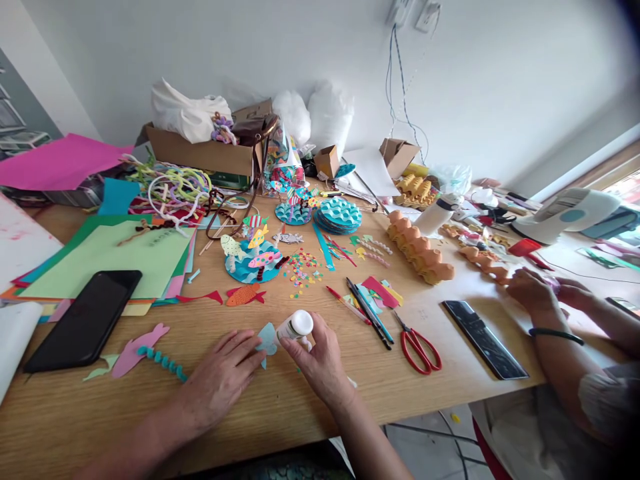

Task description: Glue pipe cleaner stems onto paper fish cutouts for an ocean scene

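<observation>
A small white bottle [296,325], which looks like glue, is in my right hand [323,363], with the fingers wrapped round it. It leans, its white end toward me, over a light blue paper fish cutout [267,339] on the table. My left hand [225,367] lies flat, fingers stretched out, their tips at the cutout's left edge. Left of that hand are a pink paper fish [134,350] and a curled teal pipe cleaner [163,362]. Beyond my hands, an orange paper fish [244,295] lies near a blue wavy disc [240,270] bearing several paper fish.
Red-handled scissors [421,350], pens [367,313] and a ruler-like dark strip [483,340] lie to the right. A black phone [85,320] rests left beside coloured paper [100,260]. Confetti dots [303,270] and an egg carton strip [420,250] sit farther back. Another person's hands [535,290] work at the right.
</observation>
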Available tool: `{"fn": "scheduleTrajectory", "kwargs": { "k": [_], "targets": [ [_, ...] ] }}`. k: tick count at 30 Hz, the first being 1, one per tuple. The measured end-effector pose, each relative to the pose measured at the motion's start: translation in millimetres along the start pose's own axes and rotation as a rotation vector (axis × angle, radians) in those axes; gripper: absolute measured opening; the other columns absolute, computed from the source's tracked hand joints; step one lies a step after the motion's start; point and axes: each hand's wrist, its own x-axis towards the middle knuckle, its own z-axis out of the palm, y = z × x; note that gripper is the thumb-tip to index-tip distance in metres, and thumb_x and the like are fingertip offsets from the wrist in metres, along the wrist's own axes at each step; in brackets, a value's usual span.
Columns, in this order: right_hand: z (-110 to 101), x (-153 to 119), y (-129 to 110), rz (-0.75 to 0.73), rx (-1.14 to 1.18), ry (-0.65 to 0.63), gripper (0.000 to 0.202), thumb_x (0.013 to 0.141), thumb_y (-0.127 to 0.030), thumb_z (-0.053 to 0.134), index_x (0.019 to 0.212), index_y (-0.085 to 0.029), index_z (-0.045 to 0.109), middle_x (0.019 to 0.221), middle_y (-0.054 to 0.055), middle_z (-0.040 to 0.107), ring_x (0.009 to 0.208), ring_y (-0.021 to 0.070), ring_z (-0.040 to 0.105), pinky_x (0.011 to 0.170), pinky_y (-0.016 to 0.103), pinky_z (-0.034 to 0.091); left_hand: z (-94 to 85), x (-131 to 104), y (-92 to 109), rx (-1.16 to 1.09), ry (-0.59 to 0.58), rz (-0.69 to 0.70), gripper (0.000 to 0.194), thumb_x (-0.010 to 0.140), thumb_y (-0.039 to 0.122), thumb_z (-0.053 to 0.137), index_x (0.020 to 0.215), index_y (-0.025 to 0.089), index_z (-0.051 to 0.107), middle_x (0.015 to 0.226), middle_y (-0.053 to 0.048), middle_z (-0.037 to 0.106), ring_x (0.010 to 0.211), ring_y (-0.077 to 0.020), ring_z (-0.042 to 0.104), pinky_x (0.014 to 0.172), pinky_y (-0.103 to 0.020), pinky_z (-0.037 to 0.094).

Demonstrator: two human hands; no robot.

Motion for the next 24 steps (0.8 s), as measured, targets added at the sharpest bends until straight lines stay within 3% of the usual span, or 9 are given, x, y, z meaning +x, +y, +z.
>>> {"fn": "scheduleTrajectory", "kwargs": {
  "k": [7, 24],
  "targets": [
    [1.3, 2.0, 0.2, 0.004, 0.004, -0.012, 0.019, 0.078, -0.036, 0.061, 0.074, -0.019, 0.053, 0.071, -0.001, 0.056, 0.067, 0.0144, 0.05, 0.058, 0.023, 0.036, -2.3, 3.5, 4.6, -0.039, -0.016, -0.056, 0.032, 0.081, 0.008, 0.047, 0.106, 0.024, 0.06, 0.115, -0.004, 0.062, 0.112, -0.0231, 0.051, 0.098, -0.043, 0.039],
    [1.9, 5.1, -6.4, 0.001, -0.008, -0.059, 0.015, 0.077, -0.03, 0.063, 0.074, -0.02, 0.052, 0.07, -0.001, 0.055, 0.068, 0.015, 0.049, 0.06, 0.024, 0.035, -5.1, 6.8, 6.6, 0.001, 0.055, 0.007, 0.031, 0.079, 0.004, 0.044, 0.101, 0.017, 0.061, 0.108, -0.011, 0.064, 0.103, -0.0249, 0.058, 0.088, -0.042, 0.05]
  ]
}}
